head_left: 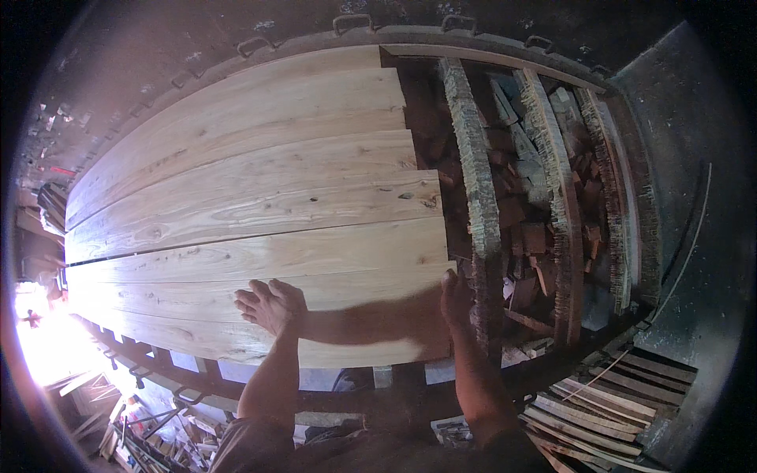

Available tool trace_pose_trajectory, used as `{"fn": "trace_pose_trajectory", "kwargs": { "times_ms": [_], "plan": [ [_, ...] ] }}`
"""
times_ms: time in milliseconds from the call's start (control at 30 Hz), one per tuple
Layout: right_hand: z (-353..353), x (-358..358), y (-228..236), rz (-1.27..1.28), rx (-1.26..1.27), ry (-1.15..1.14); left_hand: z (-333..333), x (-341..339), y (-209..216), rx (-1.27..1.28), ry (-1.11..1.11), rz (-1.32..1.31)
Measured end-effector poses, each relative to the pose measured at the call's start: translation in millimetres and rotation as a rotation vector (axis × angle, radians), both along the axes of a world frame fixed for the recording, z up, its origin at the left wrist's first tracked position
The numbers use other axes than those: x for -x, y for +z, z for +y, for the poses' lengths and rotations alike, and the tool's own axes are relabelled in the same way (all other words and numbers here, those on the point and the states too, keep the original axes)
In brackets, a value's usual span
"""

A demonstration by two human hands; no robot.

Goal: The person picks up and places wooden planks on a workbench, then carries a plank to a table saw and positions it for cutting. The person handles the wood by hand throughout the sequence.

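Note:
Pale wooden planks (260, 197) lie edge to edge across a slatted frame, their right ends stepped. My left hand (272, 306) is over the nearest planks with fingers spread, holding nothing; whether its palm touches the wood I cannot tell. At the right end of the near plank (378, 288), my right hand (456, 299) stands edge-up against the plank's end. Its fingers look stretched out, though they are dark and partly hidden. A shadow falls over the wood between both hands.
Rough-edged crossbars (475, 181) run beyond the plank ends, with wood offcuts (524, 229) heaped below. Metal loop handles (352, 24) line the far rim. Stacked slats (587, 414) lie at lower right. Scrap wood (142, 430) and bright light are at lower left.

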State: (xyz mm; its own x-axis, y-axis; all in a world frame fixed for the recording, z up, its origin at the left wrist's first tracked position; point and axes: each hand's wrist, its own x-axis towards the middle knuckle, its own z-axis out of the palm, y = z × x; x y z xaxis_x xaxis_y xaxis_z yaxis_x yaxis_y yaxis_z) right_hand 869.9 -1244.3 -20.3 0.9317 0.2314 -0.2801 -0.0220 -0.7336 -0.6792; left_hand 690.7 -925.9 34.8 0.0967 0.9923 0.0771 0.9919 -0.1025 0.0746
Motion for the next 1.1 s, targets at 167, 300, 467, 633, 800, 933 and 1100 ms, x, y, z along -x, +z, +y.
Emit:
{"fn": "trace_pose_trajectory", "kwargs": {
  "times_ms": [167,300,467,633,800,933,1100],
  "plan": [
    [-2,-3,-26,-0.155,0.162,0.096,2,1,-4,-0.059,0.000,0.020],
    [-12,-19,-22,-0.158,0.104,0.201,24,31,-17,-0.140,-0.065,-0.129],
    [-56,-43,1,-0.029,0.033,0.189,14,40,-9,0.142,-0.142,-0.318],
    [-39,-113,7,0.088,0.015,0.265,143,49,-22,-0.078,-0.138,-0.376],
    [-6,-193,11,0.232,-0.021,0.280,265,40,-32,-0.119,-0.058,-0.333],
    [33,-265,-31,0.416,-0.370,-0.085,320,20,-34,-0.099,0.012,-0.335],
    [94,-285,-33,0.375,-0.298,0.002,357,15,-21,0.007,0.126,-0.330]
  ]
}}
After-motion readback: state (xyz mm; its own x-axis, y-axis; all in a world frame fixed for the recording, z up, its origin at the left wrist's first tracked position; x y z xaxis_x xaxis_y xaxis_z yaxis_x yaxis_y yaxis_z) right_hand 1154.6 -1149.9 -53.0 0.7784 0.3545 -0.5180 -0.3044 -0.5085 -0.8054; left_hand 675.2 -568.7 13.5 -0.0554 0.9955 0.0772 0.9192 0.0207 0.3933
